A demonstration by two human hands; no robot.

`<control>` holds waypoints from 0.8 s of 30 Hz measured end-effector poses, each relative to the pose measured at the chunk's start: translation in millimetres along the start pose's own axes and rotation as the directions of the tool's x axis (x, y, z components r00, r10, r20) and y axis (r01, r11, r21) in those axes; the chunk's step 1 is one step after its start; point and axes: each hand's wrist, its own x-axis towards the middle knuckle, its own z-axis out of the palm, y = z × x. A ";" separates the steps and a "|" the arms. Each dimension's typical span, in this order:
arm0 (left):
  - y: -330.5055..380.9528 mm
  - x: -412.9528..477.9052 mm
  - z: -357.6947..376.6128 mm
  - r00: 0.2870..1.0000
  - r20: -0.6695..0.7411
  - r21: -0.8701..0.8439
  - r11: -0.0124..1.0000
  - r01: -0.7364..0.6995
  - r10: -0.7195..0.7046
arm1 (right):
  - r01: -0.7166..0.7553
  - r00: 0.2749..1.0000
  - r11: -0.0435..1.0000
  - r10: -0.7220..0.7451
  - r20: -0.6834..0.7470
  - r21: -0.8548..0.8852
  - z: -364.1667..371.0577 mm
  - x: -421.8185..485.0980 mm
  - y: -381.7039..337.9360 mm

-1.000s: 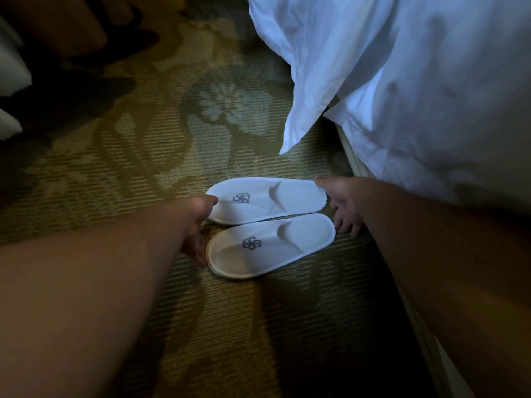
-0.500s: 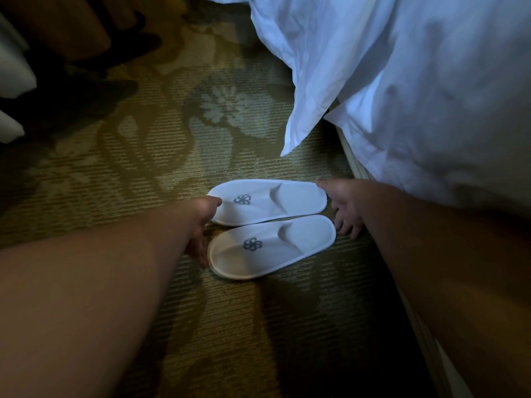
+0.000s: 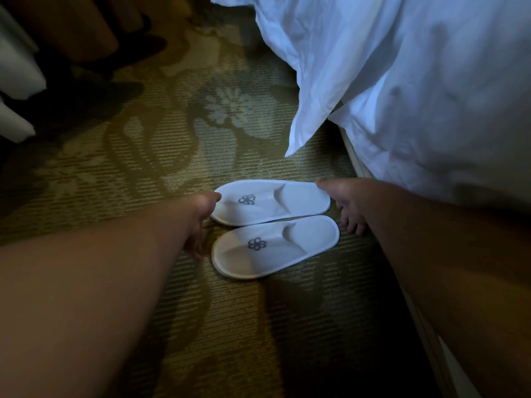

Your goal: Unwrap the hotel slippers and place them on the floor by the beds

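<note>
Two white hotel slippers with a grey flower logo lie flat, side by side, on the patterned carpet beside the bed. The far slipper has my left hand touching its toe end and my right hand touching its heel end with the thumb. The near slipper lies just below it, between both hands. The fingers of both hands are spread and point down to the carpet. Neither slipper is lifted. No wrapper is visible.
A white duvet hangs off the bed on the right, one corner dangling just above the slippers. The bed base edge runs along the right. Green-gold carpet stretches left; dark furniture legs and white fabric stand far left.
Almost nothing has moved. The slippers and both hands stay in the same place; the view has shifted very slightly.
</note>
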 end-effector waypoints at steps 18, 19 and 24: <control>-14.9 -37.4 -67.9 0.862 -0.129 -0.163 0.847 -0.506 0.490 | 0.583 0.797 0.722 -0.598 0.086 -0.373 70.1 -97.8 -58.3; -12.5 -40.4 -68.0 0.850 -0.141 -0.191 0.829 -0.526 0.507 | 0.612 0.754 0.664 -0.653 0.065 -0.430 75.1 -107.2 -64.9; 3.9 -56.7 -76.4 0.759 -0.196 -0.124 0.752 -0.647 0.621 | 0.590 0.527 0.482 -0.838 -0.144 -0.647 84.6 -131.5 -87.6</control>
